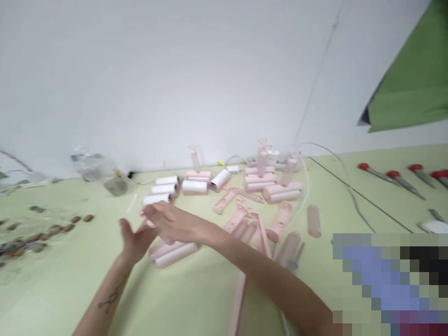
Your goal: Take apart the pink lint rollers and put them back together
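My right hand point(175, 221) reaches across to the left, fingers bent down over a spot beside the row of white cylinders point(164, 189). A pale pink bit shows under its fingers, too blurred and covered to name. Close beside it is my left hand point(136, 240), thumb stretched up and apart; its fingertips are partly hidden behind my right hand. Just below the hands lies a pink and white cylinder pair point(175, 253). Pink casing parts point(238, 219) and a long pink strip point(238, 303) lie about my right forearm.
Pink cylinders with clear pink tubes standing on them point(261, 179) are at the back. Red-handled pliers point(378, 172) lie to the right near a thin rod point(357, 191). Small brown pieces point(52, 231) are scattered left, near clear plastic bags point(87, 165). A green sheet point(413, 79) hangs upper right.
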Demonstrator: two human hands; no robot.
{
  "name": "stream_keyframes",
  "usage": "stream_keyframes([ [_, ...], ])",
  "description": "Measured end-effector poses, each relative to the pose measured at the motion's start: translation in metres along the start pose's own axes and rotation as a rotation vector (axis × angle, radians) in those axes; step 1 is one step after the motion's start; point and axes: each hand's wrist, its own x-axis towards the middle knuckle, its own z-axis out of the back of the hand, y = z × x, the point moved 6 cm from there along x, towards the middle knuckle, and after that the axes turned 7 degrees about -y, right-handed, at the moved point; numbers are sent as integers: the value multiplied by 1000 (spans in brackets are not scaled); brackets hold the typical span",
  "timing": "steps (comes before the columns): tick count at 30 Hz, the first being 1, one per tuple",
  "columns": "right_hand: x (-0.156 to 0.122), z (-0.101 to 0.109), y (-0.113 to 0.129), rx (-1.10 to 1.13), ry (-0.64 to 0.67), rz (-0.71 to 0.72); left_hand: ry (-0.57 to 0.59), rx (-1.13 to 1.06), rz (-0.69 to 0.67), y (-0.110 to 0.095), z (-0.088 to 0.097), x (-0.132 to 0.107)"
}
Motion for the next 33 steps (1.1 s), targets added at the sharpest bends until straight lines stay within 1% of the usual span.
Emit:
stream_keyframes([
  [2,-5,6,2,-144,-69,104,98,63,45,7,4,-4],
  [3,-7,6,4,-228,-58,158,142,115,70,12,5,-5],
  [4,-8,6,6,-311,-57,208,172,178,63,15,6,-5],
  [5,-10,6,8,-367,-64,232,187,249,15,14,9,-5],
  [7,-13,4,10,-406,-62,222,216,350,-122,8,18,-9],
  [9,-18,2,9,-401,-37,168,258,403,-230,3,30,-17],
  [10,-21,0,7,-387,-23,138,291,421,-238,6,34,-22],
  [11,-23,1,5,-369,-13,114,319,440,-216,12,38,-26],
  [13,-25,8,1,-319,-26,77,337,469,-112,35,42,-34],
  [14,-24,17,-1,-299,-63,57,261,457,-86,45,44,-35],
  [15,-22,32,-2,-296,-131,35,153,414,-123,51,45,-36],
  [16,-18,50,-3,-303,-212,10,74,375,-170,56,43,-38],
  [17,-14,74,-3,-333,-331,-21,28,358,-186,61,40,-40],
  [18,-10,100,-1,-389,-466,-35,14,356,-186,65,35,-42],
  [19,-5,123,1,-421,-533,-38,22,371,-171,69,30,-43],
  [22,14,183,-1,-534,-656,-61,87,440,-135,71,20,-48],
  [24,23,211,-11,-638,-714,-99,66,446,-182,67,21,-49],
  [26,31,225,-28,-714,-724,-139,-16,437,-246,64,25,-49],
  [27,35,227,-38,-736,-715,-153,-79,434,-278,63,28,-48],
  [29,40,226,-56,-755,-695,-161,-184,435,-337,62,32,-48],
  [31,42,220,-68,-752,-711,-152,-227,448,-368,61,35,-46],
  [33,42,214,-70,-734,-764,-132,-221,470,-361,60,37,-43],
])
